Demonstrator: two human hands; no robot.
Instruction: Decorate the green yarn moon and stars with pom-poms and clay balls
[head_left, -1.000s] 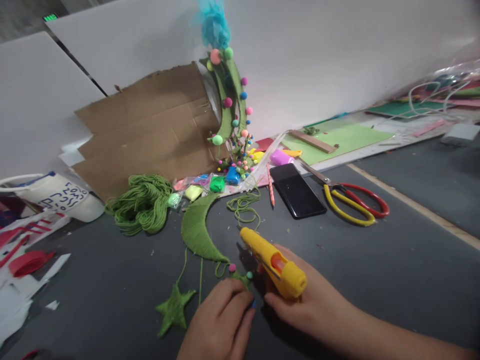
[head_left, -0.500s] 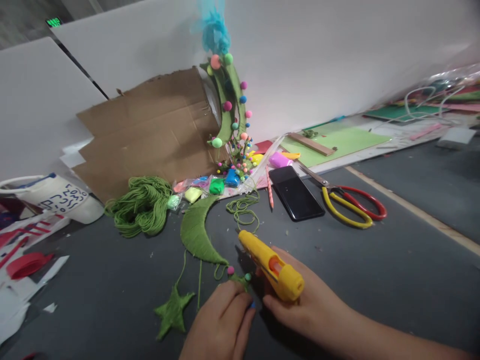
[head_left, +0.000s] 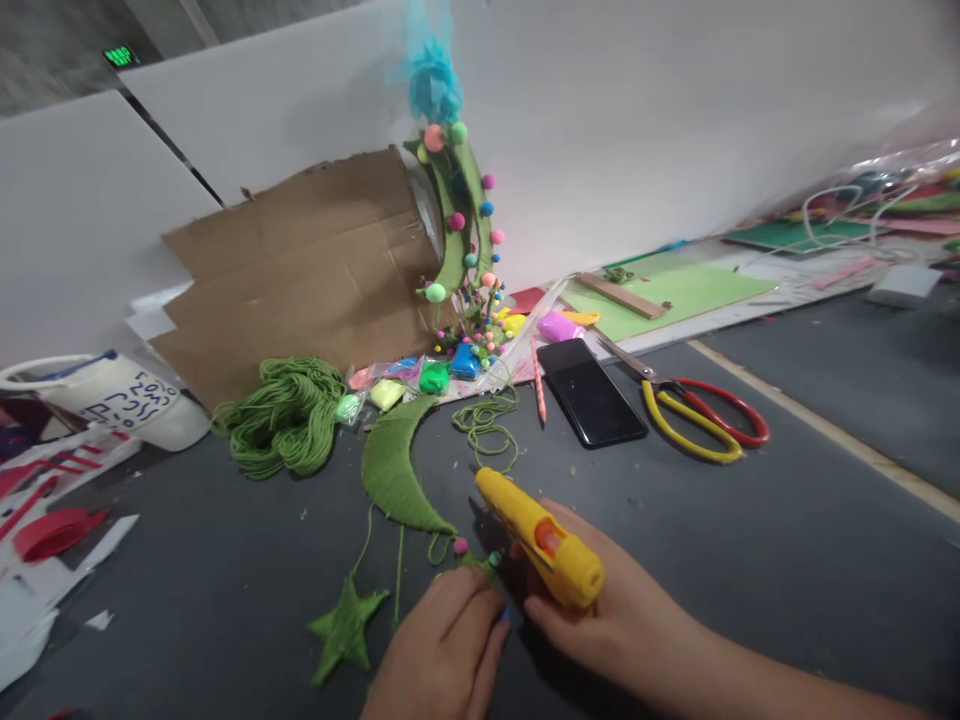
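Note:
My right hand (head_left: 592, 590) is closed round the handle of a yellow glue gun (head_left: 536, 530), its nozzle pointing up and to the left. My left hand (head_left: 446, 640) is closed, fingers bent down over a small green yarn-wrapped piece (head_left: 474, 563). Most of that piece is hidden; a pink pompom (head_left: 460, 546), a teal one (head_left: 494, 559) and a bit of blue show round the fingers. Just beyond lies a green yarn-wrapped crescent (head_left: 394, 470) with strands hanging from it. One strand runs to a green star (head_left: 349, 630) on the table, left of my left hand.
Behind are a green yarn skein (head_left: 285, 415), loose yarn (head_left: 486, 425), a phone (head_left: 592, 392), scissors (head_left: 697, 415) and a striped pencil (head_left: 538, 380). Cardboard (head_left: 300, 270) leans on the wall beside a pompom-covered crescent decoration (head_left: 454, 230). A white cup (head_left: 135, 405) lies tipped at left.
The view has shifted slightly, so the background sits a little lower. Both hands, the glue gun and the green pieces keep nearly the same places.

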